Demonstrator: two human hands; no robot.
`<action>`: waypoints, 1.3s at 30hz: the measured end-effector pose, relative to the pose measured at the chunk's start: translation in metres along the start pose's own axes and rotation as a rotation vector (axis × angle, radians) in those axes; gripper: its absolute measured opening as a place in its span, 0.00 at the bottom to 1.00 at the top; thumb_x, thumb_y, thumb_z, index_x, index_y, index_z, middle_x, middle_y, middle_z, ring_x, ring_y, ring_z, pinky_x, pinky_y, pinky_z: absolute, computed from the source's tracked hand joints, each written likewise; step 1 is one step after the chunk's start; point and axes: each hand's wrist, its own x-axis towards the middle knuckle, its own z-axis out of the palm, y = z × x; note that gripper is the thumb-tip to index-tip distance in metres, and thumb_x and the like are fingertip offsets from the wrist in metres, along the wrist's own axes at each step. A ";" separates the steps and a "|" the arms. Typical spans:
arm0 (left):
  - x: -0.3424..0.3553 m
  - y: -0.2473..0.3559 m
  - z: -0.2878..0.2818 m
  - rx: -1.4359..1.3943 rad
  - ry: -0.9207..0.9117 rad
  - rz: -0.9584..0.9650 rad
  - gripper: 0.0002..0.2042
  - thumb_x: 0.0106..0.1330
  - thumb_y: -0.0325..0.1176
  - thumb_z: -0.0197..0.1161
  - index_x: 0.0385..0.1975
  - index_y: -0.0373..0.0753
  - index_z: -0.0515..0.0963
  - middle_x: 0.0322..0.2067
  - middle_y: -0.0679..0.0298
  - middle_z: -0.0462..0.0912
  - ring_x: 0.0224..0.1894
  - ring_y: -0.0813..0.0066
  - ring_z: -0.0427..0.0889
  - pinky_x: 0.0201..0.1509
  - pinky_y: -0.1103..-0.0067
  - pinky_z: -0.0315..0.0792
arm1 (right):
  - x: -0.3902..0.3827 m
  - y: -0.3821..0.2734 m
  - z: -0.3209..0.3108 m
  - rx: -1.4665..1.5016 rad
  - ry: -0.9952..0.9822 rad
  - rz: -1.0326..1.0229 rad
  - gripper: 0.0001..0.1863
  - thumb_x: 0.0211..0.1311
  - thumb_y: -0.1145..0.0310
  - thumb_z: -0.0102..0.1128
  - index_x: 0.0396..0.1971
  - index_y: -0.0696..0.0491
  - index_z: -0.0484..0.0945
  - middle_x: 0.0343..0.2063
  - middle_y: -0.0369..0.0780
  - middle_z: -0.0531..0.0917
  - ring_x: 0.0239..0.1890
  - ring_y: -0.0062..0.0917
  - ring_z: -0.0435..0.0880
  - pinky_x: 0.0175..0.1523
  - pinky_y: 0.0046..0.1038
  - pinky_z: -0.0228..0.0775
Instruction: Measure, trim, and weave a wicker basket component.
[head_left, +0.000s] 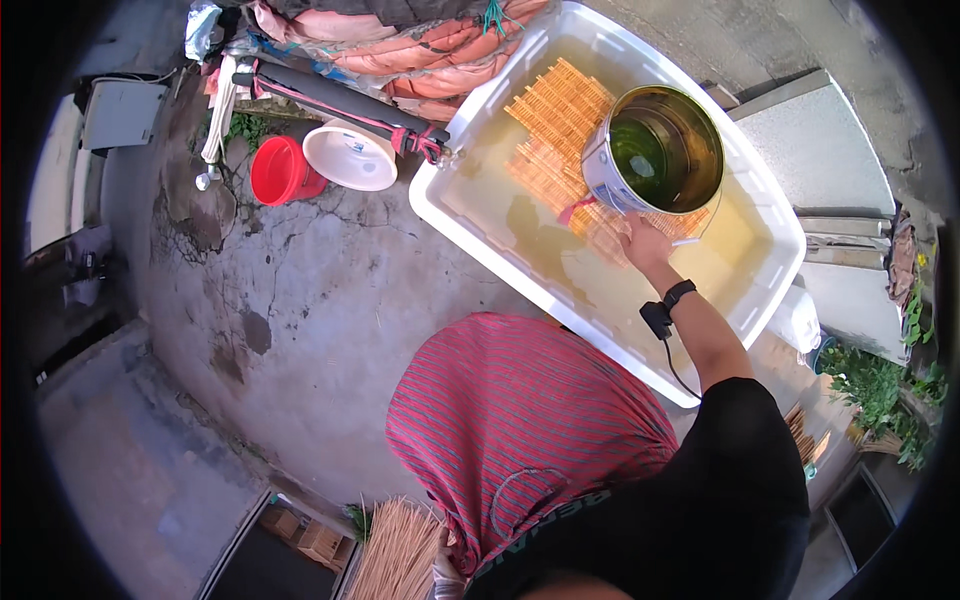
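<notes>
My right hand [647, 243], with a dark band and a small black device on the wrist, reaches over a large white tub [505, 268] of cloudy yellowish water. Its fingers are closed at the near rim of a metal bucket [597, 178], partly hidden against it. Greenish liquid shows inside the bucket, which stands on orange-brown woven slatted mats [560, 100] lying partly under water. A bit of red cloth [574, 211] lies beside the bucket. My left hand [447, 572] seems to show only in part at the lower edge, beside a bundle of thin sticks [397, 552]; its fingers cannot be made out.
Left of the tub stand a red bucket [278, 172] and a white basin [352, 160]. A dark rolled bundle with pink ties [340, 103] juts to the tub's corner. Pale slabs [820, 150] and green plants [872, 388] are at right. My red striped apron [520, 400] hangs close to the tub.
</notes>
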 end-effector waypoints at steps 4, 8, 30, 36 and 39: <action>-0.002 -0.013 -0.015 0.190 0.043 0.006 0.35 0.61 0.30 0.47 0.74 0.42 0.53 0.64 0.48 0.69 0.63 0.57 0.74 0.65 0.67 0.70 | -0.013 0.082 -0.075 -0.188 -0.025 -0.200 0.12 0.54 0.56 0.64 0.20 0.48 0.80 0.23 0.38 0.83 0.39 0.35 0.83 0.55 0.38 0.67; -0.005 -0.002 -0.015 0.687 -0.012 -0.187 0.44 0.61 0.49 0.64 0.73 0.38 0.52 0.68 0.48 0.65 0.67 0.60 0.69 0.69 0.72 0.63 | -0.006 0.121 -0.124 -0.293 -0.073 -0.290 0.13 0.49 0.54 0.66 0.26 0.48 0.82 0.33 0.41 0.84 0.45 0.38 0.82 0.56 0.39 0.70; -0.058 -0.043 0.001 1.678 -0.014 0.176 0.20 0.51 0.44 0.64 0.46 0.50 0.86 0.64 0.54 0.71 0.58 0.55 0.77 0.65 0.70 0.70 | -0.007 -0.027 -0.150 -0.227 -0.399 -0.311 0.27 0.56 0.42 0.64 0.26 0.57 0.84 0.28 0.48 0.84 0.36 0.41 0.84 0.44 0.37 0.74; -0.042 -0.042 -0.009 0.803 -0.024 0.087 0.20 0.54 0.28 0.60 0.49 0.35 0.82 0.37 0.59 0.87 0.38 0.71 0.83 0.48 0.77 0.75 | -0.051 -0.056 -0.185 0.109 -0.465 -0.207 0.27 0.63 0.47 0.64 0.13 0.50 0.68 0.11 0.31 0.67 0.11 0.20 0.65 0.17 0.28 0.56; -0.035 -0.043 -0.002 0.617 -0.139 0.054 0.20 0.55 0.26 0.58 0.49 0.33 0.82 0.41 0.61 0.87 0.39 0.73 0.82 0.48 0.78 0.75 | -0.100 -0.092 -0.223 0.213 -0.523 -0.091 0.26 0.65 0.46 0.62 0.16 0.45 0.65 0.10 0.27 0.61 0.10 0.17 0.60 0.16 0.25 0.50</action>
